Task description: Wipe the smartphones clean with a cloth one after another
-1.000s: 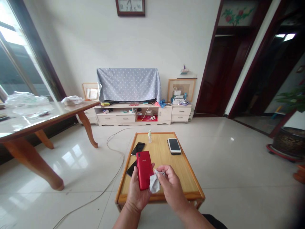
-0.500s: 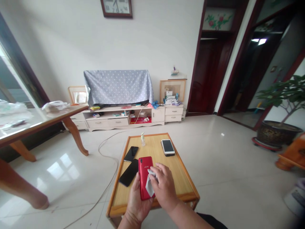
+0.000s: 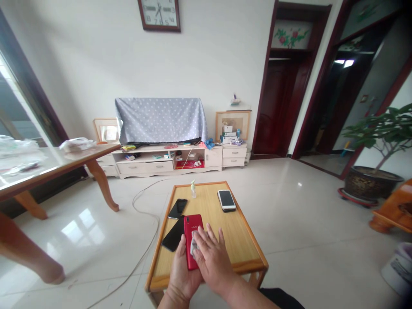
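Observation:
My left hand [image 3: 184, 270] is wrapped round the lower part of a red smartphone [image 3: 192, 221], its back facing me and its camera end pointing away. My right hand [image 3: 215, 259] presses a small light-grey cloth [image 3: 194, 246] flat against the phone's back, fingers partly spread over it. Most of the cloth is hidden beneath those fingers. Behind the red phone, a dark smartphone [image 3: 173, 235] lies on the wooden table [image 3: 240, 240], and a smaller black smartphone [image 3: 178, 208] is just beyond it. A white smartphone [image 3: 227, 200] rests on a dark one at the far right.
A small pump bottle [image 3: 193, 189] stands near the table's far edge. Across the tiled floor is a white TV cabinet [image 3: 146, 166] with a dotted cloth draped above. A larger table [image 3: 96, 152] stands at left, a potted plant [image 3: 370, 184] at right. A cable [image 3: 151, 238] crosses the floor.
My right hand has shifted slightly left and its fingers have flattened over the cloth, covering more of it. The red phone has moved a little left.

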The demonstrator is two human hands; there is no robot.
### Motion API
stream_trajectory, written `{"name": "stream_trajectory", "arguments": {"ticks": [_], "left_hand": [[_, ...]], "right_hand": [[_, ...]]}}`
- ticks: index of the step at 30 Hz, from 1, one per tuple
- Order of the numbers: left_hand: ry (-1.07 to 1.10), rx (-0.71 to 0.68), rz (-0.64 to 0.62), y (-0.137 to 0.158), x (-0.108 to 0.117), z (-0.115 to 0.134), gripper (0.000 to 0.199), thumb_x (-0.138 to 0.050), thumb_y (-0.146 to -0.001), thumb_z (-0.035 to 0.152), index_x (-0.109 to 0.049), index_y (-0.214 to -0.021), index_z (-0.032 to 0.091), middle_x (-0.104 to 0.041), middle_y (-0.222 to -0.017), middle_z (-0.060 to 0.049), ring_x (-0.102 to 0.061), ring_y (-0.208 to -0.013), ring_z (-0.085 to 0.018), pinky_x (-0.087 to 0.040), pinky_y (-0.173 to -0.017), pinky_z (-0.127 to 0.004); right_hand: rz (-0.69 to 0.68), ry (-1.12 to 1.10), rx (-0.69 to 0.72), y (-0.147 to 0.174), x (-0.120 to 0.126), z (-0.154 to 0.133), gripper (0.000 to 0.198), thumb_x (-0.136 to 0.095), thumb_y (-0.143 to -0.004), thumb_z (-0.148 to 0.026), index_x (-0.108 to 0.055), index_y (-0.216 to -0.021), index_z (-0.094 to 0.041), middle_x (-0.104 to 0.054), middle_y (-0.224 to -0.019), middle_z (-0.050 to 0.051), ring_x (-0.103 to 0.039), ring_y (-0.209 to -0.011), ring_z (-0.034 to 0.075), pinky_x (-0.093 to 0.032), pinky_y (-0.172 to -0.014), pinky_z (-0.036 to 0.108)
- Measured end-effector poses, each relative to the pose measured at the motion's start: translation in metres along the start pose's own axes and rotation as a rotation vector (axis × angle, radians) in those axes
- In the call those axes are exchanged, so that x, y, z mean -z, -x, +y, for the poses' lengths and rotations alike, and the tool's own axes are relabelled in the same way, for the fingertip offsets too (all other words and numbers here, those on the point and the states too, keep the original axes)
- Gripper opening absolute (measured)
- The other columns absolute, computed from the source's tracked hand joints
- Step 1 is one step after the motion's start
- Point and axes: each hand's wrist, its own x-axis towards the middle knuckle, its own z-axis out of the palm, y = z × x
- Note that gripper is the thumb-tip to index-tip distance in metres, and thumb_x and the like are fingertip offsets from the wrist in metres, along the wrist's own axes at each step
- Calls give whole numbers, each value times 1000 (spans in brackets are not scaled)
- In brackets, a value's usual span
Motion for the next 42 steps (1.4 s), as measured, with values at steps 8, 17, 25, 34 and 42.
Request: {"name": "stream_trajectory", "arguments": {"ticks": [8,17,25,34,42], "left_hand": [[-14,26,-43,33,-9,-4,48,-52,-97,50,-65,-131,18,-73,-123,-13,-63,-125,-29,-44,-112,-47],[40,18,-30,93,-3,-18,47,-55,-96,48,-66,-127,15,-73,-121,-14,-68,-117,-27,-52,-105,-41],[59,4,-88,164,2,-28,46,-49,-99,42,-62,-131,12,-73,-121,-15,-68,-116,-27,-51,-105,-40],[-12,-2,-117,217,2,-26,48,-49,-98,42,-64,-124,5,-75,-113,-18,-73,-103,-27,-53,-99,-40],[-22,87,-146,230,5,-15,58,-46,-97,44,-54,-138,4,-69,-125,-23,-68,-114,-32,-49,-104,-46]], "right_hand": [[-23,10,13,17,6,-23,51,-46,-103,-29,-42,-153,-31,-44,-156,4,-30,-149,33,-22,-119,67],[-38,-18,53,61,23,-83,47,-48,-102,-28,-48,-149,-29,-49,-153,5,-35,-147,33,-23,-119,66],[44,-37,106,102,40,-129,26,-56,-94,-16,-70,-115,-24,-62,-140,6,-46,-140,29,-24,-120,60],[25,-70,198,131,54,-166,22,-50,-96,-13,-69,-90,-22,-69,-92,5,-60,-86,22,-52,-81,37],[-41,-106,354,164,53,-182,39,-63,-86,-18,-63,-125,-20,-65,-128,8,-58,-109,28,-47,-102,47]]}}
